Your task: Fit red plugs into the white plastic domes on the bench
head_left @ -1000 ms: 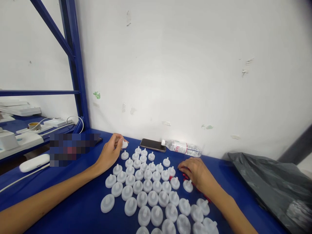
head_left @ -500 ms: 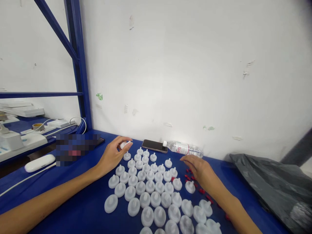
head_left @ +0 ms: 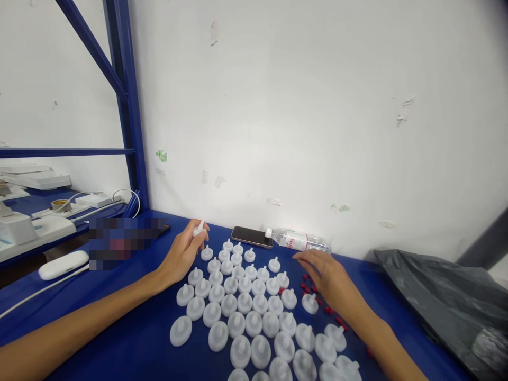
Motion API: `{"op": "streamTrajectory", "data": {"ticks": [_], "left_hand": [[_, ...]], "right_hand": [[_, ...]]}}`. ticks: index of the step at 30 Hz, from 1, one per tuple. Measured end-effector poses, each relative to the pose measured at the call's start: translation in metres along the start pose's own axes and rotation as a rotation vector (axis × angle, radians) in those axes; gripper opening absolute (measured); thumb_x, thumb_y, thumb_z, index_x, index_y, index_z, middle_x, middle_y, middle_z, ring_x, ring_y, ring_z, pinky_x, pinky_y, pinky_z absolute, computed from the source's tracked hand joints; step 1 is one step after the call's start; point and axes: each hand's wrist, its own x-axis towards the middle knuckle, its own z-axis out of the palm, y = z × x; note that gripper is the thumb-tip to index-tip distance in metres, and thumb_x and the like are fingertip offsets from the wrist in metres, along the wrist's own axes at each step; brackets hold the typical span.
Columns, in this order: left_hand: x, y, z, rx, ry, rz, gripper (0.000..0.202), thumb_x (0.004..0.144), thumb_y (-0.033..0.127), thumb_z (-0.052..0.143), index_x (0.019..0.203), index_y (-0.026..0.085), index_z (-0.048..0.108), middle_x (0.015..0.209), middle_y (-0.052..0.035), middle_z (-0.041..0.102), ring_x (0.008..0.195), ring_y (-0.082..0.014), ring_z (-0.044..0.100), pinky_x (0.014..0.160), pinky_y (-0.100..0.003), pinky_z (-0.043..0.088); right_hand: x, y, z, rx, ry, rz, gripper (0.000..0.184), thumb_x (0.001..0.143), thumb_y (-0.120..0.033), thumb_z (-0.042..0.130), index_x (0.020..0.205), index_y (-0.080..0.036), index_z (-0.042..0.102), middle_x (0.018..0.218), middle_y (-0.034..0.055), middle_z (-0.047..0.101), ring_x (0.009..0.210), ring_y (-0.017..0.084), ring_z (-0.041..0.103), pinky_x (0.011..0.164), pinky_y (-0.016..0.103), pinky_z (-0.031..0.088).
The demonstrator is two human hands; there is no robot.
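I'm keeping the left hand (head_left: 184, 251) pinching a white cap (head_left: 197, 232), spout (head_left: 201, 225) pointing up; the right hand (head_left: 326, 271), bunched, hold unclear, is sitting nearer the red bits (head_left: 305, 288), lying beside it.

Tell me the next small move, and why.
I'd probably bring the right hand toward the left hand, which holds a white spouted piece, spout up, no red showing on it; the right fingertips are close together near red pieces, though whether they grip one is unclear.
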Motion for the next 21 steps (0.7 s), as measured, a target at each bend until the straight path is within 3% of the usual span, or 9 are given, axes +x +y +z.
{"op": "streamTrajectory", "data": {"ticks": [11, 16, 21], "left_hand": [[-0.0006, -0.0035, 0.0023, 0.067, 0.014, -0.038, 0.031, 0.102, 0.051, 0.042, 0.116, 0.026, 0.053, 0.089, 0.0006, 0.063, 0.070, -0.0181, 0.059, 0.061, -0.029, 0.045], [-0.0005, -0.0037, 0.0059, 0.106, 0.064, -0.065, 0.037, 0.098, 0.053, 0.051, 0.124, 0.026, 0.049, 0.099, -0.0015, 0.067, 0.074, -0.0192, 0.063, 0.066, -0.030, 0.048], [0.0014, -0.0020, 0.0065, 0.117, 0.053, -0.050, 0.048, 0.093, 0.054, 0.058, 0.131, 0.027, 0.050, 0.107, -0.0015, 0.072, 0.061, -0.0155, 0.058, 0.061, -0.029, 0.048]], "right_hand": [[0.0009, -0.0080, -0.0035, 0.042, -0.030, 0.029, 0.024, 0.102, -0.019, 0.047, 0.111, -0.026, 0.067, 0.109, 0.0039, 0.071, 0.101, 0.021, 0.069, 0.091, 0.038, 0.057], [0.0002, -0.0065, -0.0030, -0.004, -0.031, 0.003, 0.022, 0.102, -0.021, 0.048, 0.111, -0.026, 0.068, 0.107, 0.0032, 0.073, 0.100, 0.022, 0.069, 0.092, 0.042, 0.056], [0.0002, -0.0033, -0.0012, -0.012, -0.024, -0.037, 0.022, 0.102, -0.022, 0.048, 0.110, -0.026, 0.068, 0.105, 0.0032, 0.074, 0.098, 0.022, 0.070, 0.092, 0.043, 0.057]]}}
